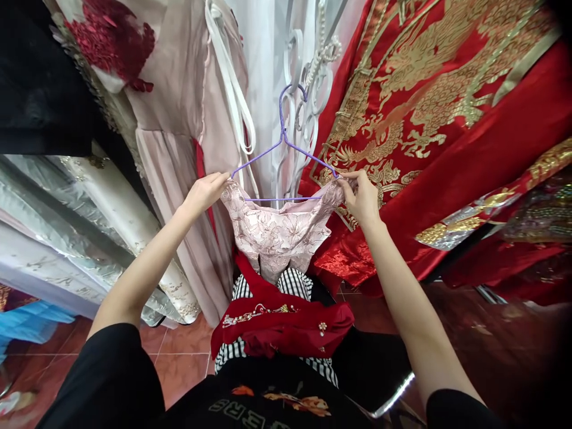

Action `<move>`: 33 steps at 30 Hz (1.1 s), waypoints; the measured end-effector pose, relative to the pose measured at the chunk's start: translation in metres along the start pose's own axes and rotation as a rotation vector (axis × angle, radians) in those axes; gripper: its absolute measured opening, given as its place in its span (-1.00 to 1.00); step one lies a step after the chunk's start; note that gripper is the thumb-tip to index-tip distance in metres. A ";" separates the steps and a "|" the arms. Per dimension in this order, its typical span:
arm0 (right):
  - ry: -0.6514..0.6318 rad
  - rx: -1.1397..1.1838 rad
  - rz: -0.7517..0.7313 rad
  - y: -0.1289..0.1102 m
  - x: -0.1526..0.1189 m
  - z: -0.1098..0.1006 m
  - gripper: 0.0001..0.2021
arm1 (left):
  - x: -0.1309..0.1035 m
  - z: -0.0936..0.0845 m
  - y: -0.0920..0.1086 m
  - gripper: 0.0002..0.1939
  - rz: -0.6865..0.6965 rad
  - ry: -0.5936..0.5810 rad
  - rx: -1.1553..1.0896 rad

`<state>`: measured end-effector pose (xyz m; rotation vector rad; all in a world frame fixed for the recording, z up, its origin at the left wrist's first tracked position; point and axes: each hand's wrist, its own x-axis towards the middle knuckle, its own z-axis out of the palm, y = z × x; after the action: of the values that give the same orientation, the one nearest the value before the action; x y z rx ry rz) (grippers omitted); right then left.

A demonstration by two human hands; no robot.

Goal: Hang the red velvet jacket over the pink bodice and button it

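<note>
A pale pink floral dress [281,232] hangs on a purple wire hanger [263,154], whose hook loops over a white scrolled metal frame [292,59]. My left hand [208,190] pinches the dress at its left shoulder, by the hanger's end. At the opposite shoulder, my right hand [361,195] grips the fabric between thumb and fingers. Both arms reach forward. Across my lap, over black-and-white checked cloth, lies a dark red garment [281,325] with beaded trim. The lower part of the pink dress is hidden behind it.
On the left hang a dusty pink gown [174,119] and several white and silver garments [129,232]. Red robes with gold embroidery [402,113] crowd the right side. Pearl strands [324,53] dangle from the frame. Reddish tiles [179,351] cover the floor.
</note>
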<state>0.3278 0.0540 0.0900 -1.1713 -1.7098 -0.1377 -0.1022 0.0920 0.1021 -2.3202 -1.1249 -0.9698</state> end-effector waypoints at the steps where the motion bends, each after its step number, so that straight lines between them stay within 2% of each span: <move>1: 0.018 0.011 -0.004 0.001 -0.001 -0.001 -0.65 | 0.001 0.001 -0.001 -0.56 0.009 0.005 -0.012; 5: 0.075 0.101 0.016 -0.001 0.005 -0.001 -0.67 | 0.006 -0.002 0.008 -0.51 -0.049 0.081 -0.163; 10: 0.220 0.295 0.108 0.012 0.016 0.001 -0.62 | -0.005 -0.008 0.009 -0.46 -0.384 0.214 -0.345; 13: 0.318 0.356 0.239 0.031 0.004 0.004 -0.57 | -0.033 -0.010 0.003 -0.46 -0.507 0.261 -0.399; 17: 0.405 0.394 0.428 0.047 -0.041 0.018 -0.51 | -0.086 -0.002 0.014 -0.50 -0.581 0.216 -0.347; 19: 0.381 0.393 0.491 0.048 -0.068 0.024 -0.50 | -0.110 0.003 0.028 -0.54 -0.525 0.140 -0.244; 20: 0.350 0.378 0.501 0.048 -0.080 0.026 -0.50 | -0.120 0.004 0.036 -0.56 -0.443 0.085 -0.185; 23: 0.273 0.278 0.467 0.048 -0.100 0.023 -0.54 | -0.135 -0.004 0.061 -0.68 -0.031 -0.095 -0.073; 25: 0.268 0.222 0.449 0.048 -0.096 0.017 -0.55 | -0.129 -0.016 0.080 -0.76 0.216 -0.146 -0.048; 26: 0.272 0.211 0.445 0.047 -0.090 0.014 -0.55 | -0.121 -0.022 0.089 -0.77 0.292 -0.140 -0.036; 28: 0.289 0.208 0.433 0.045 -0.072 0.009 -0.54 | -0.095 -0.034 0.106 -0.79 0.334 -0.095 -0.009; 31: 0.348 0.172 0.388 0.043 -0.044 0.001 -0.54 | -0.044 -0.039 0.122 -0.84 0.164 0.009 0.008; 33: 0.381 0.138 0.363 0.043 -0.031 -0.004 -0.55 | -0.011 -0.033 0.122 -0.81 -0.003 0.082 -0.018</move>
<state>0.3628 0.0546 0.0501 -1.2416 -1.1389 -0.0166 -0.0241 -0.0070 0.1121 -2.2710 -1.0917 -1.0707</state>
